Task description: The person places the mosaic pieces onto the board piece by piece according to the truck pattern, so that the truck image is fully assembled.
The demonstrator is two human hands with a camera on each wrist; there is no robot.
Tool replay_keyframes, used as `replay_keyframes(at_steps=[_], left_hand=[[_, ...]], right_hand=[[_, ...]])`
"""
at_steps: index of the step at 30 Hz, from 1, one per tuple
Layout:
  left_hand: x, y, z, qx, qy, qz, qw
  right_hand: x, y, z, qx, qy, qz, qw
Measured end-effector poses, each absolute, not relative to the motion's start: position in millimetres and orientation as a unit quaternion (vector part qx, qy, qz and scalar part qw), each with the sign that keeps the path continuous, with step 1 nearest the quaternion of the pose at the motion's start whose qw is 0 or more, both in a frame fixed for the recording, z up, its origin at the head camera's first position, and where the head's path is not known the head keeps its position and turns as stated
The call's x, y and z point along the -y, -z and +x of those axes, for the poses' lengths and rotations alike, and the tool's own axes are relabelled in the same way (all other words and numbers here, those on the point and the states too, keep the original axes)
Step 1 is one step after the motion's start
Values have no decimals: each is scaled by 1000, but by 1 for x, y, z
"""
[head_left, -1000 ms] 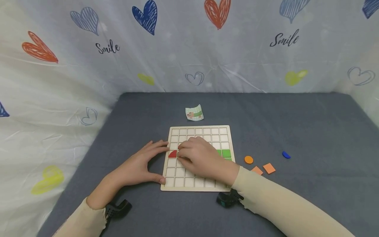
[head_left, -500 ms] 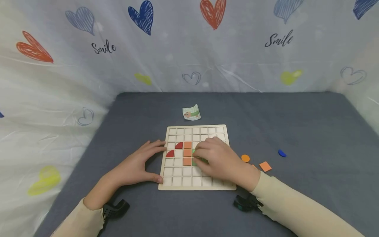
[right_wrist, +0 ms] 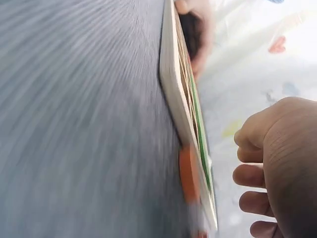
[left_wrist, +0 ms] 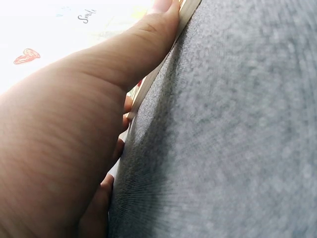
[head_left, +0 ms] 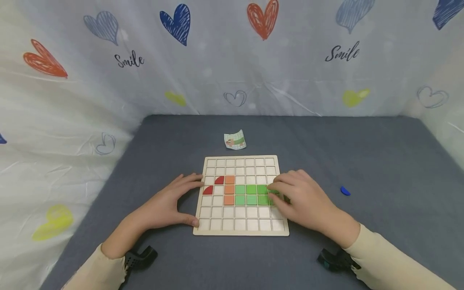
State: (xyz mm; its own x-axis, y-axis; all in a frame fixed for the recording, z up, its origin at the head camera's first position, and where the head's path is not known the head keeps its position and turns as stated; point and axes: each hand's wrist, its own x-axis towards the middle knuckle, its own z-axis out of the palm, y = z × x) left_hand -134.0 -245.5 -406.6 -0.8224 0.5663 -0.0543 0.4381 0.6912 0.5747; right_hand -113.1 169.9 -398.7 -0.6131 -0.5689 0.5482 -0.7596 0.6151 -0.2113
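Note:
A square wooden grid board [head_left: 240, 223] lies on the dark cloth. My left hand [head_left: 164, 203] rests along its left side, thumb at the near corner and fingertips at the edge farther up. My right hand [head_left: 308, 199] hovers over the board's right edge, fingers loosely bent. In the right wrist view its fingers [right_wrist: 250, 174] show nothing between them. Green squares [head_left: 251, 189] fill cells beside a column of orange squares [head_left: 229, 189]. Two red quarter-circle pieces [head_left: 208, 190] sit at the left. Some green pieces are partly behind the right hand.
A small paper card [head_left: 235, 140] with a printed grid picture lies beyond the board. A blue half-round piece [head_left: 345, 191] is to the right. In the right wrist view a loose orange piece [right_wrist: 188, 173] lies beside the board; in the head view the right hand hides that spot.
My right hand has moved from the left-middle of the board to its right edge, uncovering the red, orange and green pieces and covering the loose orange ones. The left hand stays put.

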Motion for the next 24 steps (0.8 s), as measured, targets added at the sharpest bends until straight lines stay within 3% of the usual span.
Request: replay_keyframes(at_steps=[10,24], left_hand=[[246,407,-134,-913,-278,277,114],[246,405,-134,-913,-280,275,115]], right_hand=[[-235,400,-111,893,-214,331,218],[-341,409,-121,892,-273,327,151]])
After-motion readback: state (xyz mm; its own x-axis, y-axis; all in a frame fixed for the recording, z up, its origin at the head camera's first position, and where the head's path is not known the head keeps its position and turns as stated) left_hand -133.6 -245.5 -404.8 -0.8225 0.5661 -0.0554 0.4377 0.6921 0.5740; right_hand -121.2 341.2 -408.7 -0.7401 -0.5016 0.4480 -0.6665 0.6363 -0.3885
